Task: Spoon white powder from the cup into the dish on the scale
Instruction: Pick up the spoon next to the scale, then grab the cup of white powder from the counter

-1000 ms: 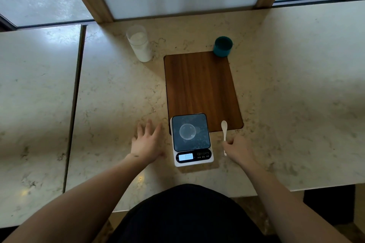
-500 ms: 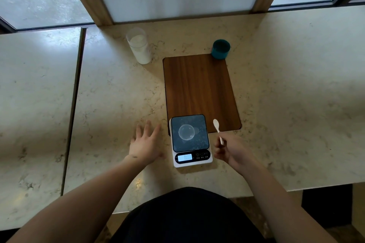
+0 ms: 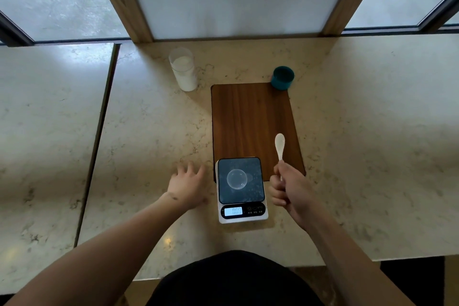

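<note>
Right hand closed on the white spoon, bowl raised for scooping; left hand open beside the scale, which carries the empty dish; powder cup stands well away.

Both forearms are bare to the frame edge with no sleeves, watch or rings visible, the left hand carries a small dark mark at the wrist, and the torso wears a black garment.
</note>
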